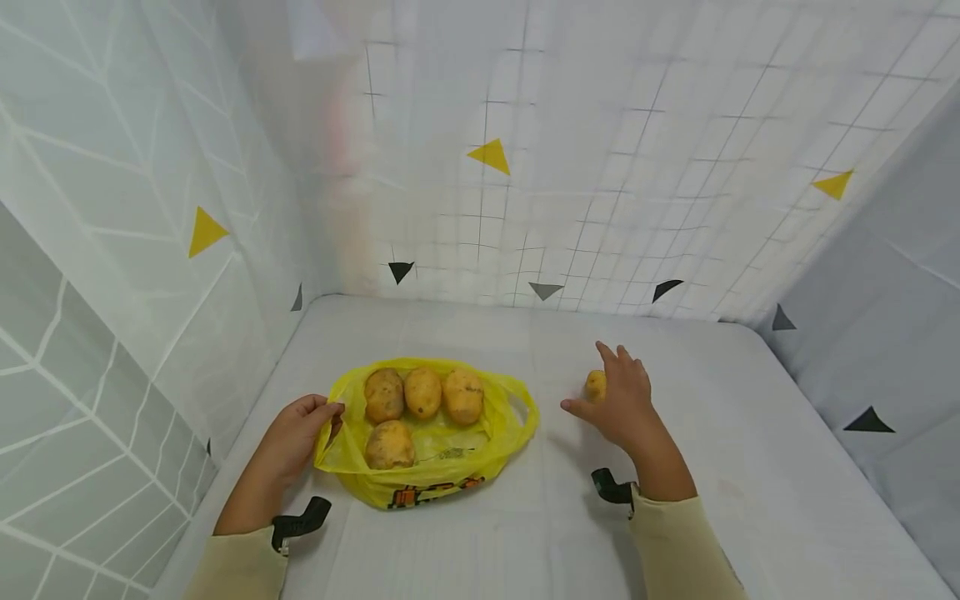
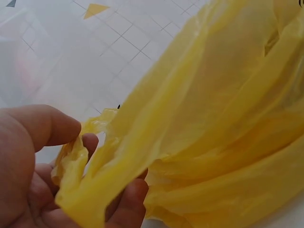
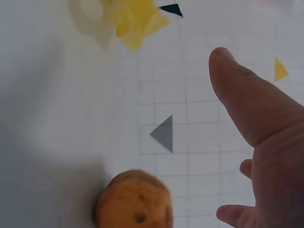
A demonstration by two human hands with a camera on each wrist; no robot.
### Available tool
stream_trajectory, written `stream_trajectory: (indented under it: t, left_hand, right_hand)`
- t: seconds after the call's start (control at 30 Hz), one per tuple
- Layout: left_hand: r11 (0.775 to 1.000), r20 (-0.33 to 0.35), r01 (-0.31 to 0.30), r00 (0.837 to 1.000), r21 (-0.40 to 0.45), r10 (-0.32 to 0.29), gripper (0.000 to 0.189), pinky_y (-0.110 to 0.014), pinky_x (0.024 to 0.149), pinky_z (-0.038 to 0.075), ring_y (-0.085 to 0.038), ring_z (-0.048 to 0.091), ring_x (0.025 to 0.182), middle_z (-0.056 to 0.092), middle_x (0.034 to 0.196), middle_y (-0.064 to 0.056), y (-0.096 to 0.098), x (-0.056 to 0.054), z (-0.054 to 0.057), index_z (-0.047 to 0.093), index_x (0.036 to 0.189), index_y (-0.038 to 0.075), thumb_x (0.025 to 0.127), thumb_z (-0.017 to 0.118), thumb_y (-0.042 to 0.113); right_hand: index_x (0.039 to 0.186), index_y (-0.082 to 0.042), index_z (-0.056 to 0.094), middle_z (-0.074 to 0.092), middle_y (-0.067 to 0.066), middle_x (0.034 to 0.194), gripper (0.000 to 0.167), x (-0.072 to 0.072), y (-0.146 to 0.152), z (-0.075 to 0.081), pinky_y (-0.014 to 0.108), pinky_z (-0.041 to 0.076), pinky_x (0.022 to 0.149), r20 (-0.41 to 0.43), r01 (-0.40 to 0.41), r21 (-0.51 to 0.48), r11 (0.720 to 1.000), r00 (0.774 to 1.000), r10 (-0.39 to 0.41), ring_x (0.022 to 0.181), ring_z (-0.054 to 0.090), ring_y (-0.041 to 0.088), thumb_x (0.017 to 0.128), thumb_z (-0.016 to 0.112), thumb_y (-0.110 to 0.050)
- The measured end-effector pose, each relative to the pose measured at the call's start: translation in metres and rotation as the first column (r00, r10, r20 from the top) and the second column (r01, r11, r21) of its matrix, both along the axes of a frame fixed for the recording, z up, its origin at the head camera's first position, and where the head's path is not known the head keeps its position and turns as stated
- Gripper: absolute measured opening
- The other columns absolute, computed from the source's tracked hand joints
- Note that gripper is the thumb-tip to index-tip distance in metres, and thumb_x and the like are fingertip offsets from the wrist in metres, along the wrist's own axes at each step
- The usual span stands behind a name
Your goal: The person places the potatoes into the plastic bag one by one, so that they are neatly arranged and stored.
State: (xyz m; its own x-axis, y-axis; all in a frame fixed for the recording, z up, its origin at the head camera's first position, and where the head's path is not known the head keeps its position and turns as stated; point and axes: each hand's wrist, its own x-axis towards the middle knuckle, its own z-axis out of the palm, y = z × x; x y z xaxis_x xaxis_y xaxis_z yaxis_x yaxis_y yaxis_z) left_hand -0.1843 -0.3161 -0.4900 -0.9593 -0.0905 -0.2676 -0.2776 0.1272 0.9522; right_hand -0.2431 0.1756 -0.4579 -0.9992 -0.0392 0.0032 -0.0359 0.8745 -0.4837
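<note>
A yellow plastic bag lies spread on the table with its mouth facing up. Inside it are several potatoes, three in a row at the back and one nearer the front. My left hand pinches the bag's left edge; in the left wrist view, the thumb and fingers grip the crumpled plastic. To the right of the bag, a single potato sits on the table, partly hidden behind my right hand. That hand hovers with fingers spread and thumb out, apart from the potato in the right wrist view.
A white-covered table carries everything. Behind it stands a pale sheet wall with grid lines and yellow, grey and black triangles, and further sheets close off both sides. The bag's loose handle sticks out toward the right.
</note>
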Motion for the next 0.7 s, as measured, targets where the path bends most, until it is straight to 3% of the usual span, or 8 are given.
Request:
stream_trajectory:
  t: [0.2, 0.4, 0.7]
  left_hand:
    - [1.000, 0.005, -0.006, 1.000, 0.001, 0.006, 0.028, -0.020, 0.078, 0.054, -0.015, 0.059, 0.093, 0.064, 0.098, -0.001, 0.000, 0.000, -0.001, 0.060, 0.114, -0.001, 0.109, 0.058, 0.027]
    - [1.000, 0.002, -0.012, 1.000, 0.013, 0.012, 0.027, -0.020, 0.078, 0.054, -0.014, 0.059, 0.092, 0.065, 0.098, -0.001, -0.001, -0.001, -0.002, 0.060, 0.115, -0.001, 0.109, 0.058, 0.026]
    - [1.000, 0.002, -0.012, 1.000, 0.005, 0.012, 0.028, -0.020, 0.079, 0.055, -0.014, 0.060, 0.092, 0.065, 0.098, -0.001, -0.002, -0.002, -0.004, 0.060, 0.115, -0.001, 0.109, 0.058, 0.026]
  right_hand:
    - [0.169, -0.025, -0.002, -0.001, 0.027, 0.172, 0.135, -0.005, 0.014, -0.017, 0.083, 0.026, 0.110, 0.011, 0.046, -0.020, 0.999, 0.999, -0.046, 0.153, 0.008, 0.060, 0.075, 0.084, -0.071]
    - [0.169, -0.023, -0.001, 0.002, 0.029, 0.172, 0.132, -0.011, 0.020, -0.030, 0.082, 0.025, 0.110, 0.022, 0.042, -0.051, 0.998, 0.999, -0.041, 0.152, 0.014, 0.060, 0.078, 0.088, -0.058]
    - [0.169, -0.022, -0.005, 0.008, 0.028, 0.171, 0.135, -0.015, 0.024, -0.043, 0.079, 0.028, 0.112, 0.075, 0.048, -0.126, 0.991, 0.996, -0.039, 0.151, 0.021, 0.056, 0.078, 0.089, -0.056]
